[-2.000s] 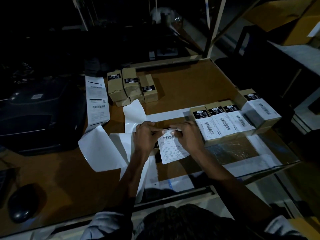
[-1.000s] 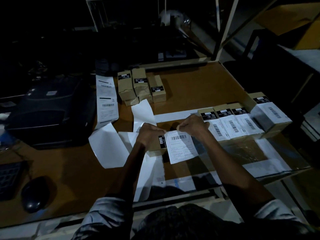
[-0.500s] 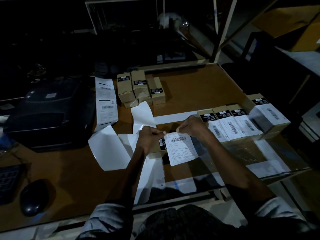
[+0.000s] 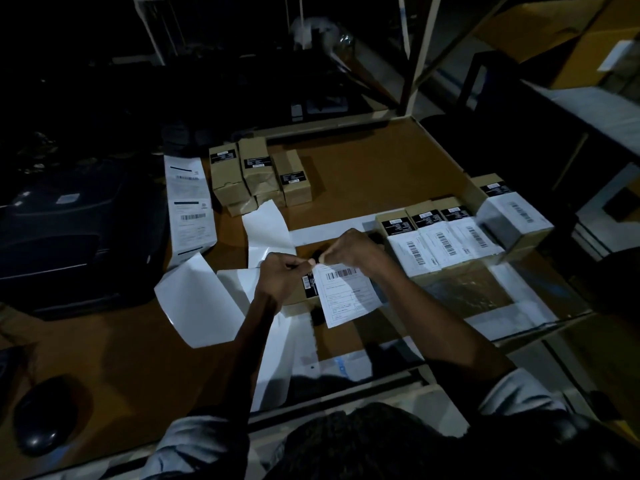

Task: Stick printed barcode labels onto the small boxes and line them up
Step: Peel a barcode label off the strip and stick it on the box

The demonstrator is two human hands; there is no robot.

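Both hands meet over one small box [image 4: 298, 297] lying just under them, and that alignment is what the next press looks to depend on: the label [image 4: 348, 294] hangs from the fingertips with its long axis running toward the person, while the box seems to run crosswise beneath it, black end panel toward the left hand. The left hand [image 4: 282, 277] pinches the label's top left corner; the right hand [image 4: 349, 249] pinches the top edge beside it, fingers curled. Neither is clearly nearer; the box is mostly hidden by the left hand, so how much of the label already sticks cannot be told. The label is thin matte white paper with a printed barcode, its lower end free and slightly lifted. To the right of the right hand, 3 labelled boxes [image 4: 440, 239] sit touching in a row, with a bigger labelled box [image 4: 512, 213] beyond. Ahead of the left hand stand plain kraft boxes [image 4: 259, 174], stiff-edged. Glossy backing sheets [image 4: 199, 301] curl to the left.
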